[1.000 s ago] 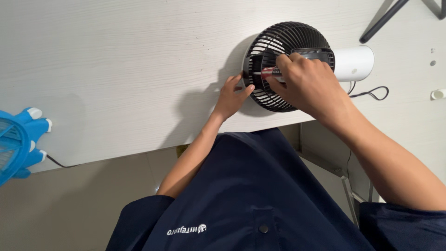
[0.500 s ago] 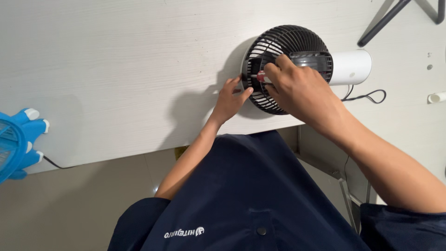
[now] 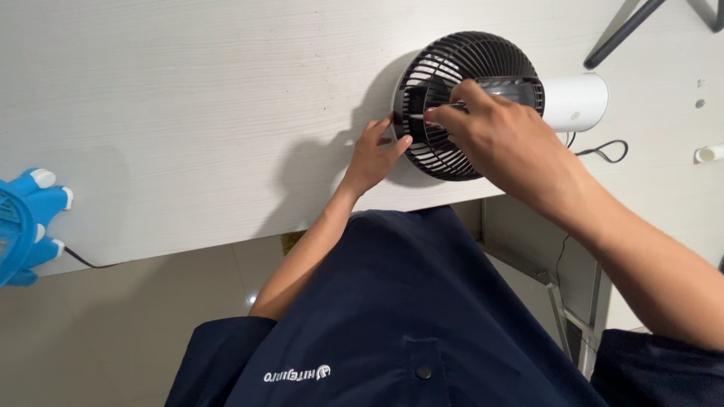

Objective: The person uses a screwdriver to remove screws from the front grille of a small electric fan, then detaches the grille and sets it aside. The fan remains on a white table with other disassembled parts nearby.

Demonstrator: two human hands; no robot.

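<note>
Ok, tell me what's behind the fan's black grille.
Through the black grille dark blades show dimly. The right hand covers the middle, so the hub stays hidden. The left hand touches the rim.

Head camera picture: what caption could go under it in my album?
Left hand steadies a black fan on a white table while the right hand works at its grille.

My left hand reaches forward on a bare, slim forearm, wrist bent slightly up, fingers spread and pressed flat, thumb tucked toward the right. My right hand comes in from the lower right on a thicker bare forearm, knuckles up, fingers curled inward and pinched together at their tips. Both arms wear short dark blue sleeves.
</note>
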